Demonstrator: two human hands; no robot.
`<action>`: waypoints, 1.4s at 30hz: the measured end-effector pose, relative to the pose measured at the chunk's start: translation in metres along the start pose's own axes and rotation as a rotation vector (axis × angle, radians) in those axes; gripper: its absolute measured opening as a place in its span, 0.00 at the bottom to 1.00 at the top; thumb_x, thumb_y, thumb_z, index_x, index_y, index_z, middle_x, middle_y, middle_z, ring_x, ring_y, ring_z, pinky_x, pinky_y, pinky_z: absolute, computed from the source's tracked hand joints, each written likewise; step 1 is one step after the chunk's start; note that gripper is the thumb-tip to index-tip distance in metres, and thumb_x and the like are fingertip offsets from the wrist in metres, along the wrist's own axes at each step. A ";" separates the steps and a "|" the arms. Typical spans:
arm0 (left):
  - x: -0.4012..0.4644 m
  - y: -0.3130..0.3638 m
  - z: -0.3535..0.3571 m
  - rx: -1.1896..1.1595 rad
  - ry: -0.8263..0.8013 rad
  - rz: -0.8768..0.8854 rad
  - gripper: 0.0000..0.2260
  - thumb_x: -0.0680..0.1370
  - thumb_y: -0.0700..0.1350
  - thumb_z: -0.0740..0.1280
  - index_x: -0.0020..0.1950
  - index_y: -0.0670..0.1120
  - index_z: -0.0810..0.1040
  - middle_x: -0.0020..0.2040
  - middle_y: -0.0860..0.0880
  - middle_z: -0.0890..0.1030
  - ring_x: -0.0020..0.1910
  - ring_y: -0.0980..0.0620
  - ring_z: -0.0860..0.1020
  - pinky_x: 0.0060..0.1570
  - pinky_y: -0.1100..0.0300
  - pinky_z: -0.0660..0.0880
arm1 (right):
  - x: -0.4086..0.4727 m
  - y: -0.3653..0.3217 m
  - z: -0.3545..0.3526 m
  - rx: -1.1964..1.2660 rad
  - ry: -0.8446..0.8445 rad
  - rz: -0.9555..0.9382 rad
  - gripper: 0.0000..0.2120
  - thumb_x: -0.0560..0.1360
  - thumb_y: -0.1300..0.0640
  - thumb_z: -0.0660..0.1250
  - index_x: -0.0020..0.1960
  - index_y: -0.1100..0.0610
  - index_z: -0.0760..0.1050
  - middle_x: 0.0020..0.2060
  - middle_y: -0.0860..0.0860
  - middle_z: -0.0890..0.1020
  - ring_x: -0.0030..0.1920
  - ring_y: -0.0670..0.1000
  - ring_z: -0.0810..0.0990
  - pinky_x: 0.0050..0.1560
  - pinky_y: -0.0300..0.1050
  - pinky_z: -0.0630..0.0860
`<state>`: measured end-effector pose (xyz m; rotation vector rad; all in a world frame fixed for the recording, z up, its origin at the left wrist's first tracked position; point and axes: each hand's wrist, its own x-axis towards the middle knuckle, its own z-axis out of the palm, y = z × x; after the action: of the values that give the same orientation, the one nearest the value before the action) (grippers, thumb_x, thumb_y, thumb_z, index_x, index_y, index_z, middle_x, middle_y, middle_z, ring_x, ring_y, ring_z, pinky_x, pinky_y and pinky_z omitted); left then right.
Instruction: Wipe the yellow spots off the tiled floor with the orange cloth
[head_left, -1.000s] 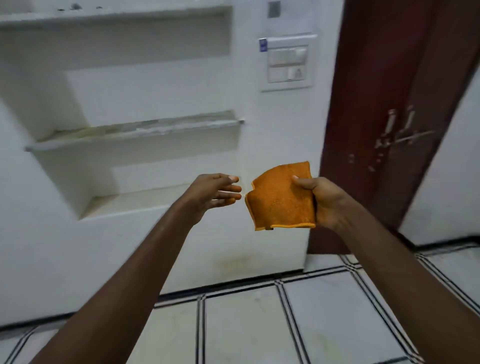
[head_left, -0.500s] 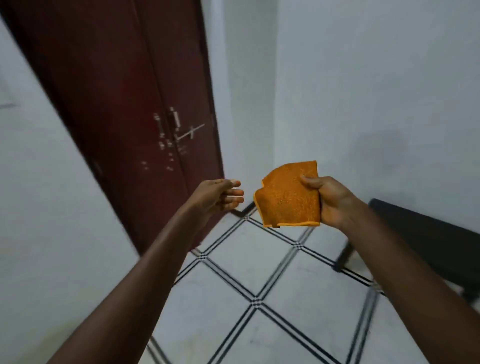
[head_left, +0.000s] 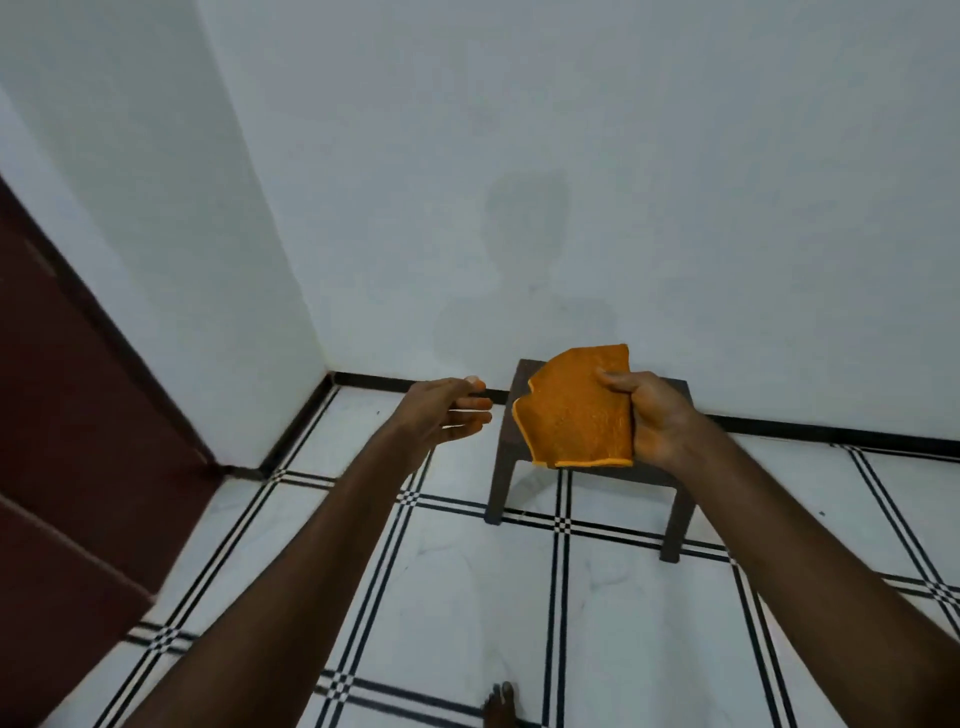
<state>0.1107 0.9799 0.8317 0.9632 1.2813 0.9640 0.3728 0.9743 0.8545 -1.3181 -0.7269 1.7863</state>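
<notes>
Both arms outstretched: right hand (head_left: 655, 419) holds orange cloth (head_left: 576, 410).

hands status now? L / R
Left hand: open, fingers loose, holding nothing.
Right hand: holds the cloth by its right edge, up in the air.

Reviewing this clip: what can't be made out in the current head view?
- Yellow spots: none can be made out on the tiled floor; both arms cover parts of it.
- Stool: top mostly hidden behind the orange cloth and right hand.
- Door: cut off by the left edge.
- Foot: cut off by the bottom edge.
- Left hand: fingertips blurred.
</notes>
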 end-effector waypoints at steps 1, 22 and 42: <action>0.030 -0.001 0.009 0.006 -0.010 -0.018 0.13 0.80 0.48 0.67 0.59 0.41 0.81 0.53 0.41 0.85 0.52 0.45 0.85 0.53 0.54 0.81 | 0.022 -0.006 -0.011 0.003 0.022 0.007 0.23 0.80 0.52 0.67 0.73 0.52 0.65 0.63 0.59 0.79 0.61 0.65 0.79 0.51 0.65 0.78; 0.527 -0.139 0.131 0.065 0.104 -0.454 0.17 0.79 0.48 0.69 0.61 0.37 0.80 0.48 0.41 0.84 0.45 0.47 0.83 0.45 0.55 0.80 | 0.513 -0.022 -0.215 0.119 0.192 0.338 0.31 0.80 0.51 0.69 0.78 0.53 0.60 0.70 0.59 0.74 0.66 0.66 0.75 0.66 0.71 0.71; 0.674 -0.316 0.137 0.446 0.115 -0.406 0.11 0.79 0.46 0.68 0.60 0.43 0.81 0.49 0.46 0.83 0.48 0.49 0.82 0.51 0.52 0.80 | 0.704 0.145 -0.314 -0.953 0.479 0.110 0.17 0.80 0.50 0.68 0.65 0.59 0.73 0.57 0.58 0.82 0.57 0.60 0.81 0.52 0.51 0.75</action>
<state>0.2907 1.5163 0.3290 0.9364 1.7519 0.4287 0.5273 1.4934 0.2875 -2.3235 -1.3041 1.0960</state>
